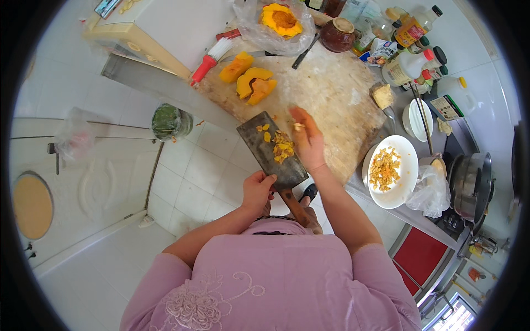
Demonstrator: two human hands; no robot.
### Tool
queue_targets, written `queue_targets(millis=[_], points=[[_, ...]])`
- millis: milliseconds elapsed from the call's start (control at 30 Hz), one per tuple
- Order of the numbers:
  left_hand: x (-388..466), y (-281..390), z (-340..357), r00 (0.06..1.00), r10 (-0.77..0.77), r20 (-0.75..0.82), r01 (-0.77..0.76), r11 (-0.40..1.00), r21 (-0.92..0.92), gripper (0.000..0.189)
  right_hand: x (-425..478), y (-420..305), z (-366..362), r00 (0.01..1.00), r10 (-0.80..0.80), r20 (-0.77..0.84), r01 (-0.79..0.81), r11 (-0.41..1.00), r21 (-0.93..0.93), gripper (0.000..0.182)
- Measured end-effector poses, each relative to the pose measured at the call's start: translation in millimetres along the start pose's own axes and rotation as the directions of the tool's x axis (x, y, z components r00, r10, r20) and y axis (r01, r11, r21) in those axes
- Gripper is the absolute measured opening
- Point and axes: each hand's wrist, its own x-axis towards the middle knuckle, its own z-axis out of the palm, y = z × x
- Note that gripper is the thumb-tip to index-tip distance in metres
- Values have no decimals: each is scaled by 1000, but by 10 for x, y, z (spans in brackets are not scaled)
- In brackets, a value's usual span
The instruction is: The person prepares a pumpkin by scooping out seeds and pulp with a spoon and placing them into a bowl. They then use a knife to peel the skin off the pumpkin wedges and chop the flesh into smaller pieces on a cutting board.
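Observation:
My left hand grips a Chinese cleaver at the heel of its dark blade, beside the wooden handle. The blade lies flat, bearing orange pumpkin scraps and pulp. My right hand is just right of the blade, above the wooden cutting board. Small pale bits, apparently pumpkin seeds, sit between its curled fingers. Cut pumpkin pieces rest at the board's far left. A white bowl of pumpkin seeds stands to the right.
Behind the board are a pumpkin half in a plastic bag, a red-handled brush, a knife and a brown jar. Bottles, a white bowl with chopsticks and a pot line the right. A bin stands left.

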Motion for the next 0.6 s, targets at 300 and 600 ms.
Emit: queue_targets(millis=[300, 600], points=[[-16, 5, 11, 1000, -11, -11, 12, 998, 55, 20, 99, -148, 11, 995, 22, -94, -49, 953, -299, 18], [31, -43, 27, 999, 16, 45, -17, 1000, 4, 19, 148, -165, 87, 975, -84, 207, 216, 597, -773, 7]])
